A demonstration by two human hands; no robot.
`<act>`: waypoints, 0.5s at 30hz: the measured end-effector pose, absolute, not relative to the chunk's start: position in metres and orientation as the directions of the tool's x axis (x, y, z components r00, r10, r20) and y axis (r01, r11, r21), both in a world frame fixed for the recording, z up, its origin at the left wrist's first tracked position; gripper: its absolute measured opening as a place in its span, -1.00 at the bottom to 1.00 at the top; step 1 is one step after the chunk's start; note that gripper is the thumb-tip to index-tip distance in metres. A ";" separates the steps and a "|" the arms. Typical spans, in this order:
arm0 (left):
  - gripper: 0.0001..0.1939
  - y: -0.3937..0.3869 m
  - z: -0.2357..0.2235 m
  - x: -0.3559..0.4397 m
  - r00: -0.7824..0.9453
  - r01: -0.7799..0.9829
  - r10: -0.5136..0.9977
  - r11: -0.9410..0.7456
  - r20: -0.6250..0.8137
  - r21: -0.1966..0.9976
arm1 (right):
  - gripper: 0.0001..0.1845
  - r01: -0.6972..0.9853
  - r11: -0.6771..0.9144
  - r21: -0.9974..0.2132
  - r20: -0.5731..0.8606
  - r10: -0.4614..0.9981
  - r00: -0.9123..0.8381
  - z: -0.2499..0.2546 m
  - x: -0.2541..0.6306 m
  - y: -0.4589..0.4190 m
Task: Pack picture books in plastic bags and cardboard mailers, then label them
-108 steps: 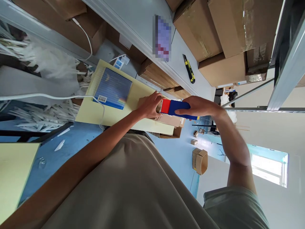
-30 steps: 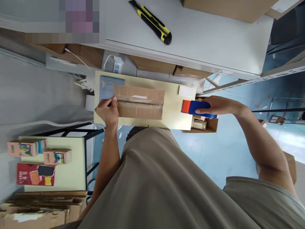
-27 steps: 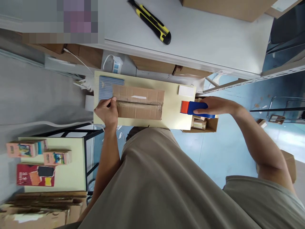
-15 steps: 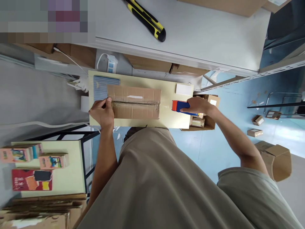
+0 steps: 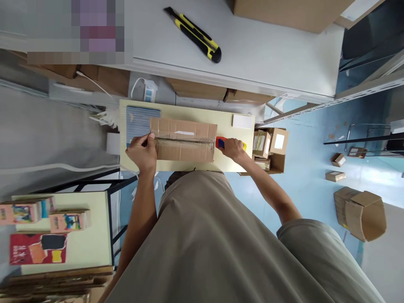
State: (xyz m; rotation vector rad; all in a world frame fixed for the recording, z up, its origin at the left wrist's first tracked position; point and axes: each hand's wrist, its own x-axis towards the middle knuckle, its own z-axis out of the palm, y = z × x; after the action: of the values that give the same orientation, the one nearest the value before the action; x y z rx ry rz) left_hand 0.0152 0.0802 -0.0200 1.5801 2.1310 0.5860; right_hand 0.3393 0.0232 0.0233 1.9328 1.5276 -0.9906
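Note:
A brown cardboard box [image 5: 186,153] lies on the pale yellow table [image 5: 186,112], its long centre seam running left to right. Shiny clear tape shows near the seam and at its right end. My left hand [image 5: 143,153] is closed at the box's left end, thumb and fingers pinching the edge by the seam. My right hand [image 5: 232,148] is wrapped around a tape dispenser [image 5: 220,142] with a red front and blue body. The dispenser's red front is at the right end of the box, level with the seam; whether it touches is unclear. My fingers cover most of its body.
A black-and-yellow utility knife [image 5: 195,35] lies on the grey shelf [image 5: 268,54] above the table. A blue striped packet [image 5: 139,120] and a white card [image 5: 242,121] are on the table. At right stands an open carton [image 5: 277,164] holding small boxes. Books [image 5: 71,221] occupy a side table.
Earlier, both hands were close together, the left at the dispenser's front. Then they stood apart over the box. Since then my right hand has brought the dispenser left to the box's right end.

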 end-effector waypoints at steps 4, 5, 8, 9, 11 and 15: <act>-0.78 0.082 -0.018 0.015 -0.283 0.767 0.947 0.318 -0.151 0.558 | -0.52 0.941 -0.339 -0.012 -0.777 0.596 0.205 0.036 0.351 0.008; -0.76 0.083 -0.017 0.016 -0.292 0.762 0.946 0.318 -0.139 0.564 | -0.49 0.935 -0.355 -0.019 -0.768 0.603 0.214 0.046 0.357 0.003; -0.64 0.088 -0.002 0.034 -0.255 0.750 0.967 0.207 -0.014 0.628 | -0.44 0.905 -0.420 -0.061 -0.724 0.643 0.250 0.088 0.379 -0.008; -0.60 0.089 0.006 0.046 -0.202 0.738 0.979 0.125 0.040 0.663 | -0.44 0.891 -0.443 -0.096 -0.703 0.664 0.254 0.105 0.386 -0.010; -0.55 0.091 0.030 0.080 -0.024 0.670 0.988 -0.098 0.153 0.736 | -0.48 0.862 -0.472 -0.184 -0.644 0.720 0.257 0.141 0.398 -0.009; -0.49 0.095 0.086 0.174 0.360 0.383 0.829 -0.550 0.428 0.743 | -0.52 0.844 -0.427 -0.324 -0.422 0.864 0.274 0.200 0.411 0.016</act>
State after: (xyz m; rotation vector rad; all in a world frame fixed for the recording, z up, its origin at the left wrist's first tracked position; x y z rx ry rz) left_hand 0.1738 0.0948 0.0863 2.0965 1.0475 1.1052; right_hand 0.4112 0.0163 0.1998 2.5358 1.7005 -0.8784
